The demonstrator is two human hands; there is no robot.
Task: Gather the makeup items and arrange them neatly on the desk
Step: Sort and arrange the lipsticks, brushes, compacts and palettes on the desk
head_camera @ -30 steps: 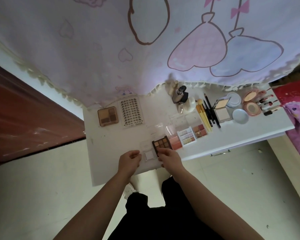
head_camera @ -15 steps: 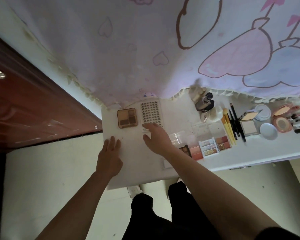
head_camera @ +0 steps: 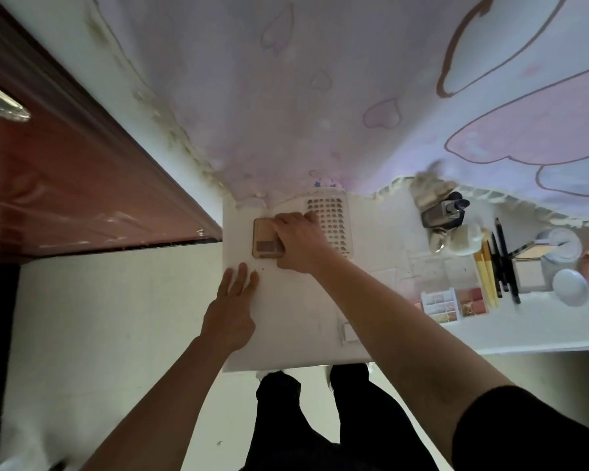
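Observation:
My right hand (head_camera: 300, 243) lies over a tan eyeshadow palette (head_camera: 264, 241) at the far left of the white desk (head_camera: 296, 317), fingers curled around its right edge. Beside it lies a white sheet of false nails (head_camera: 334, 222), partly under my wrist. My left hand (head_camera: 233, 307) rests flat on the desk's left edge, fingers apart, holding nothing. To the right sit small glitter palettes (head_camera: 441, 304), a pink-red palette (head_camera: 471, 299), yellow brushes and black pencils (head_camera: 497, 263), a powder compact (head_camera: 527, 271) and round compacts (head_camera: 570, 287). A small white square case (head_camera: 347, 331) shows under my right forearm.
A pink-and-white cartoon curtain (head_camera: 354, 96) hangs over the desk's back edge. Bottles (head_camera: 444, 212) and a cream jar (head_camera: 466, 237) stand near it. A dark red door (head_camera: 48, 185) is on the left. Pale floor (head_camera: 99, 334) lies below the desk, with my dark trousers (head_camera: 320, 419).
My right hand moved left from the nail sheet onto the tan palette and curled around it. My left hand slid slightly forward on the desk's edge. The camera turned further left.

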